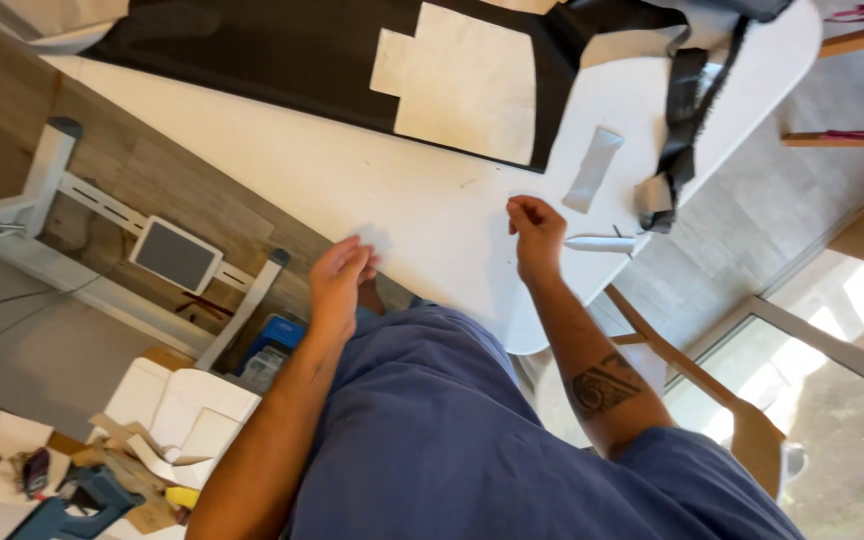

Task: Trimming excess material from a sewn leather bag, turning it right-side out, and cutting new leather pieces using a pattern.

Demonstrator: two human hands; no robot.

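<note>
My left hand point(340, 278) rests at the near edge of the white table point(282, 160), fingers loosely curled, holding nothing that I can see. My right hand point(535, 232) hovers over the tabletop with thumb and fingers pinched together; whether something small sits between them I cannot tell. Just right of that hand lies a white-handled cutting tool point(600, 243). A grey strip point(593, 168) lies further up. A black fabric sheet point(282, 60) with a pale paper pattern piece point(467, 85) on it covers the far part of the table.
A black strap point(680, 130) hangs over the table's right edge. On the floor to the left stand a white frame with a grey panel point(176, 255), cardboard scraps point(177, 425) and a blue power tool point(72, 505). A wooden chair point(742, 420) stands at the right.
</note>
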